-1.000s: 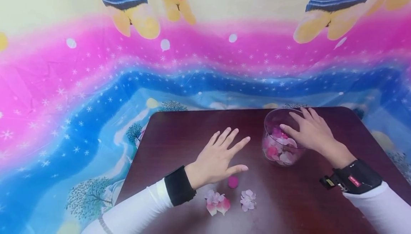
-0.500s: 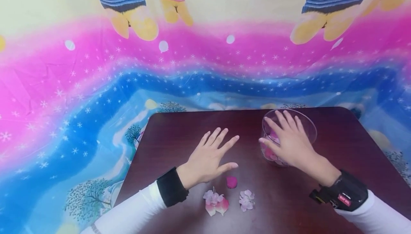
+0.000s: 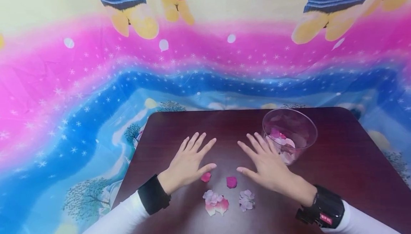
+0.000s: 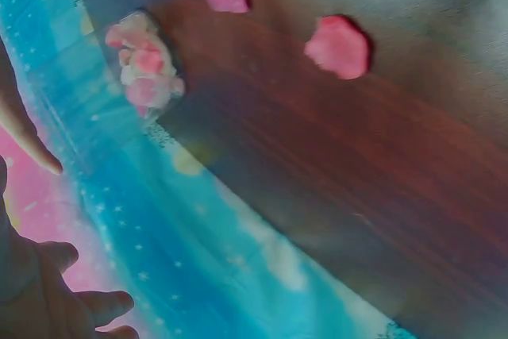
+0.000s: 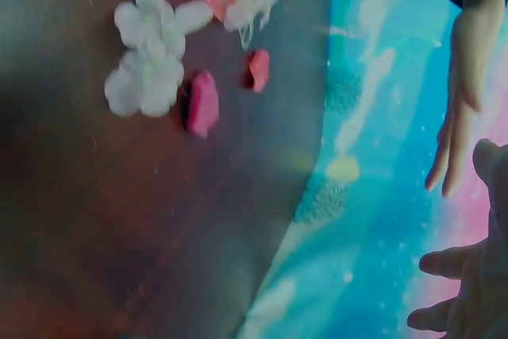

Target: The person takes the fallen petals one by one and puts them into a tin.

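L hand (image 3: 187, 162) & R hand (image 3: 268, 166) both flat w/ fingers spread straight over the dark table (image 3: 337, 162), holding nothing. Small pink petal (image 3: 206, 177) sits just at L thumb tip, darker pink petal (image 3: 231, 182) between the hands; pale flower bits (image 3: 216, 202) and (image 3: 246, 199) lie nearer. Clear bowl (image 3: 305, 125) w/ petals stands far right, just beyond R fingers.
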`<state>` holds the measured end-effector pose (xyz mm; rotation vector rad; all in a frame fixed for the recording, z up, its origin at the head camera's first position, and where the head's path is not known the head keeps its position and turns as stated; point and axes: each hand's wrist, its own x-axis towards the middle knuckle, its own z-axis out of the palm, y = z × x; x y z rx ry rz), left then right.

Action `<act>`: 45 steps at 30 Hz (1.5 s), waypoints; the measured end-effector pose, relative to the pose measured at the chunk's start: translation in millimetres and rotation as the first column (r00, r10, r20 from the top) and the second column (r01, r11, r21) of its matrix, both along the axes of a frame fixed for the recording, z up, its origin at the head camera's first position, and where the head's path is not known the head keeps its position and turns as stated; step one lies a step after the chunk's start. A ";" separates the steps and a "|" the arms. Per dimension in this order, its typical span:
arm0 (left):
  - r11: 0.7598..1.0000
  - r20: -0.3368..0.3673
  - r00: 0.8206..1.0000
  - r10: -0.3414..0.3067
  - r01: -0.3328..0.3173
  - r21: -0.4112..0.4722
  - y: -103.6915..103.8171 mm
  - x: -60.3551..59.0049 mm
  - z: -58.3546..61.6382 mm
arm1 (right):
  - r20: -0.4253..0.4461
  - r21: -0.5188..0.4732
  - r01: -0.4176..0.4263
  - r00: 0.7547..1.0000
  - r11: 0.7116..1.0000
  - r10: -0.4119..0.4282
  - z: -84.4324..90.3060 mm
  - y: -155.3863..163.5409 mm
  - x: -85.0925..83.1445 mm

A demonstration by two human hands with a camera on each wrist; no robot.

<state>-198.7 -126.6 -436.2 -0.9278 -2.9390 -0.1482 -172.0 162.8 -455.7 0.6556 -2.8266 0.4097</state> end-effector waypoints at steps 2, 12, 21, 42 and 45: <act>1.000 -0.005 1.000 0.001 -0.001 -0.006 -4.0 0.9 -3.2 | -0.004 0.007 -0.015 1.000 1.000 0.015 -3.8 -4.4 2.9; 1.000 0.012 1.000 -0.007 0.007 -0.013 -5.8 9.0 -11.8 | 0.029 -0.003 -0.023 0.999 1.000 0.023 -16.2 -16.5 4.6; 0.995 0.043 0.999 -0.033 0.037 -0.095 -6.0 31.2 -38.4 | 0.065 0.010 -0.068 0.996 0.998 0.067 -41.3 -35.8 13.2; 0.964 -0.076 0.975 -0.208 0.191 -0.186 3.3 60.8 -113.1 | 0.070 0.015 -0.150 0.986 0.989 0.149 -75.0 -63.8 31.8; 0.963 -0.103 0.968 -0.230 0.211 -0.166 5.7 60.4 -117.9 | 0.067 0.029 -0.147 0.987 0.989 0.145 -76.0 -64.7 32.9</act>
